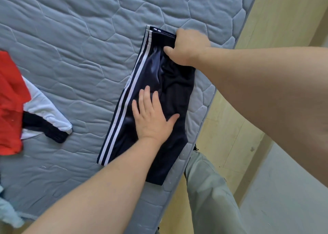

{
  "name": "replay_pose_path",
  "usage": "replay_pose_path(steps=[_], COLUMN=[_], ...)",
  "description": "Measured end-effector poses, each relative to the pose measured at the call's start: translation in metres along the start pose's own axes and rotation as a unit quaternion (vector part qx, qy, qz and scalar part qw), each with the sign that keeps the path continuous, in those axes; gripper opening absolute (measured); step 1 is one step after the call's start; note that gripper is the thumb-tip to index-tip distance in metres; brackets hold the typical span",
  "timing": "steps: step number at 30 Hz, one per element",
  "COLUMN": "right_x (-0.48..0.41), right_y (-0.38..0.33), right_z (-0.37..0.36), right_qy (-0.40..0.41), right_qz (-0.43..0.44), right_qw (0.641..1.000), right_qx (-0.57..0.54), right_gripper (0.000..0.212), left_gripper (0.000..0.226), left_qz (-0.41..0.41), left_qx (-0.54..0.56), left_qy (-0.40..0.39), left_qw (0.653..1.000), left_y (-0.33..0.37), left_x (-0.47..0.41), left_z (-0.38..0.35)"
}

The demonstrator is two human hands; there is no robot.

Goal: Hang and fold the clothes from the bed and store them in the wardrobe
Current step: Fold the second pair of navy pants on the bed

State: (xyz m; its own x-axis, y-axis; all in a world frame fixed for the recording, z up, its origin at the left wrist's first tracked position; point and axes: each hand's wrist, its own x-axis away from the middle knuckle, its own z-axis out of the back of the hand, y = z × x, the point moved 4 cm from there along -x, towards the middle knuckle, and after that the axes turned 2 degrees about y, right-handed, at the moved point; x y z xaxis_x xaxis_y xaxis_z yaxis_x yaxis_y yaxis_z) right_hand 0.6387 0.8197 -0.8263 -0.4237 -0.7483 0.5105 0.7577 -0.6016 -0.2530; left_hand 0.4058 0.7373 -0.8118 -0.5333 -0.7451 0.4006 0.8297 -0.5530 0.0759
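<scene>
Folded navy pants [170, 84] lie by the mattress's [71, 47] right edge, long axis running away from the person and tilted slightly right, waistband farthest. The left hand [152, 120] presses flat mid-length with fingers spread; the right hand [188, 47] grips the waistband.

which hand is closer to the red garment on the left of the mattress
Left. The left hand presses flat on the middle of the navy pants, nearer the red garment; the right hand grips their far waistband end.
</scene>
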Motion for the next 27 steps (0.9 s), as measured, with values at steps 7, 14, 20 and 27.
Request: replay_pose_path(steps=[7,14,20,27], right_x=[0.014,0.068,0.103,0.166], right_y=[-0.005,-0.024,-0.046,-0.087], right_z=[0.004,0.013,0.007,0.000], right_qy=[0.032,0.093,0.124,0.140], right_qz=[0.056,0.169,0.168,0.154], right_qw=[0.998,0.981,0.978,0.978], right_qx=[0.009,0.024,0.005,-0.002], right_gripper=[0.042,0.043,0.042,0.039], left_gripper=[0.140,0.146,0.136,0.057], left_qz=[0.076,0.069,0.029,0.001], left_qx=[0.040,0.014,0.087,0.214], left_qy=[-0.108,-0.191,-0.240,-0.042], left_qw=[0.990,0.979,0.966,0.976], left_y=[0.000,-0.007,-0.022,-0.102], left_x=[-0.019,-0.038,-0.032,0.000], left_z=[-0.031,-0.050,-0.034,0.025])
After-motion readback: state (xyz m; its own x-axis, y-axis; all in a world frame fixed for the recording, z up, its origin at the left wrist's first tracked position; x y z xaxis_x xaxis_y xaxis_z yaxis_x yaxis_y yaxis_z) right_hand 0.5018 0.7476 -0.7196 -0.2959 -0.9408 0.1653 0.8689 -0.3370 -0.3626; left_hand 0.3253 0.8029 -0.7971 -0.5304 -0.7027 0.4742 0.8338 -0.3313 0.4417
